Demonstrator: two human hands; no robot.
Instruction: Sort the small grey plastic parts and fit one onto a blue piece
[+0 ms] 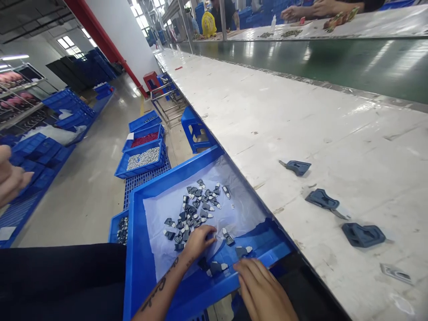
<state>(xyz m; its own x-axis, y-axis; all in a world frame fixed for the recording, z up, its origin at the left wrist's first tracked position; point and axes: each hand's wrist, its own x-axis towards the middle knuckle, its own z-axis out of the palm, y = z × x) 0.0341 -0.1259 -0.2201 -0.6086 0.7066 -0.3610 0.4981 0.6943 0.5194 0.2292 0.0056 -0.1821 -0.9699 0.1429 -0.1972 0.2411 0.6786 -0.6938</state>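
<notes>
Small grey parts (195, 209) are lying heaped on white paper in the blue tray (140, 267) at the counter's (301, 116) near edge; the left hand (198, 241) is pinching one, while the right hand (259, 285), fingers pressed together, is resting on the tray's rim, where loose pieces risk sliding off.

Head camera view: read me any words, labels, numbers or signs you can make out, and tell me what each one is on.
Forearm of the left hand: a script tattoo, too slanted and blurred to read.
White label on a blue bin: too small to read.
Yellow item far back: markings blurred.
Grey parts in the blue tray: no readable text.
</notes>
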